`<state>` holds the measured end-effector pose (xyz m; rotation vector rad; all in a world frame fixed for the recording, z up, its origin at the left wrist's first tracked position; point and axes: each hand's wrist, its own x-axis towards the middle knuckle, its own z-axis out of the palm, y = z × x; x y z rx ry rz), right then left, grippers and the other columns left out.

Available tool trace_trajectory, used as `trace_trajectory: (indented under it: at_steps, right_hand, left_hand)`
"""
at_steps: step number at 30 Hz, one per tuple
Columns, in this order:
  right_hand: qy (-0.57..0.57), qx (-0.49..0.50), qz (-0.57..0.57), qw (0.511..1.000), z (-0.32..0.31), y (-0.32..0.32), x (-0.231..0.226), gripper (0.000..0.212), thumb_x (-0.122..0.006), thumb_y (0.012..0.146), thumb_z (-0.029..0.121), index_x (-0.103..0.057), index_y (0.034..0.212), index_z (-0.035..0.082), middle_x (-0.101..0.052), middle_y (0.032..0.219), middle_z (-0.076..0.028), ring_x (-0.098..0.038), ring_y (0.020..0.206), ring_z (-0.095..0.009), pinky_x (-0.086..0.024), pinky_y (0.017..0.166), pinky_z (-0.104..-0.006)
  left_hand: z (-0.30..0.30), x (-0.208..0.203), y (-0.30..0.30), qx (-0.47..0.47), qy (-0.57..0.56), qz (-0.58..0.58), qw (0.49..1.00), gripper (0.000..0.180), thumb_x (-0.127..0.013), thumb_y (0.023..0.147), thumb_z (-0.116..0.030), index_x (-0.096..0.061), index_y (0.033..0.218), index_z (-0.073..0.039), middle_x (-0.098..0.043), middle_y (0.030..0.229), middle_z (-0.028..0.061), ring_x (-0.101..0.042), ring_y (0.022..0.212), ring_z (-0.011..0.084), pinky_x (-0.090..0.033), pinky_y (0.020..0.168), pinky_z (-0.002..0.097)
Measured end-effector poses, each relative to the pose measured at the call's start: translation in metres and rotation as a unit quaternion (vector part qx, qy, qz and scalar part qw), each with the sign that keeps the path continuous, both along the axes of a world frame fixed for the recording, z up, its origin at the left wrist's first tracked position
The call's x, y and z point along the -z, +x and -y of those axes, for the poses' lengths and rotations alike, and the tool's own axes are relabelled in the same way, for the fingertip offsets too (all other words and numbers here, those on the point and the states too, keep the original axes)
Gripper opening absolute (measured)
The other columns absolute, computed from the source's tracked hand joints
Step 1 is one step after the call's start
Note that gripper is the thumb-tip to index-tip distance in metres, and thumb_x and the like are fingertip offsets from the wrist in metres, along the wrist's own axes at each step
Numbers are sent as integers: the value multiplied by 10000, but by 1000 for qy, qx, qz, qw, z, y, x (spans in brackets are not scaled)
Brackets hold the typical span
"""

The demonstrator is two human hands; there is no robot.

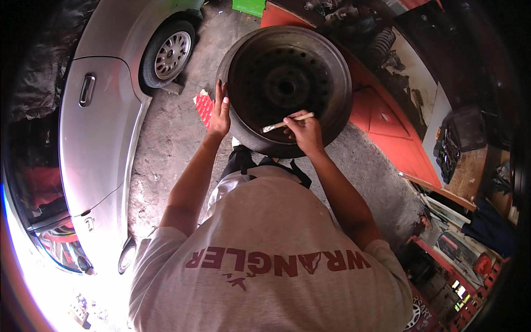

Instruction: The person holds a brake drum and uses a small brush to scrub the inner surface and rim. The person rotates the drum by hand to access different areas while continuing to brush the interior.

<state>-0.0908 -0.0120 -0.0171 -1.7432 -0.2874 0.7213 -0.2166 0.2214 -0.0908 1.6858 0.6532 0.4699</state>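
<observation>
A dark steel wheel with its tyre (342, 91) is in front of me, its dished inner side and ring of holes facing up. My left hand (219, 115) rests against the left side of the tyre with its fingers stretched out. Over the near edge of the wheel, my right hand (304, 134) grips a paintbrush (278, 125) by its light wooden handle. The brush head points left, with something whitish on it. I cannot tell whether the brush touches the wheel.
A silver car (102, 127) stands along the left, its wheel (172, 55) beyond my left hand. A red-and-white package (204, 108) lies beside the tyre. To the right are an orange-red panel (381, 122), a coil spring (383, 43) and an open dark tool case (462, 130).
</observation>
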Motion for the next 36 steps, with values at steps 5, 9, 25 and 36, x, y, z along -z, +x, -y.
trace_trajectory:
  at_steps: [5,9,25,36]
  right_hand:
    - [-198,-91,216,952,14,18,-18,156,-706,834,142,-631,877,12,-690,751,-157,-698,684,-291,-529,600,-391]
    - [-267,-73,334,901,32,40,-53,148,-702,834,164,-639,881,39,-682,754,-160,-690,719,-331,-531,637,-411]
    - [-112,-32,207,971,20,34,-27,149,-708,860,152,-628,899,32,-686,756,-129,-696,699,-258,-519,627,-362]
    - [-184,-27,255,949,28,44,-43,134,-708,830,130,-639,894,35,-679,794,-138,-694,760,-283,-519,663,-375]
  left_hand:
    - [-5,9,-1,-20,-13,55,998,663,-317,1036,-475,-134,1542,-88,-250,1552,165,-225,1456,284,-106,1165,522]
    - [-4,12,1,-25,-15,75,997,652,-319,1038,-470,-180,1528,-64,-315,1518,174,-267,1436,284,-133,1167,489]
    - [-21,11,5,-28,-11,89,996,594,-322,1057,-413,-348,1457,25,-532,1390,190,-396,1377,292,-243,1158,392]
    - [-32,13,8,-25,-70,100,992,540,-356,1057,-340,-374,1426,53,-565,1313,220,-541,1216,304,-368,1071,394]
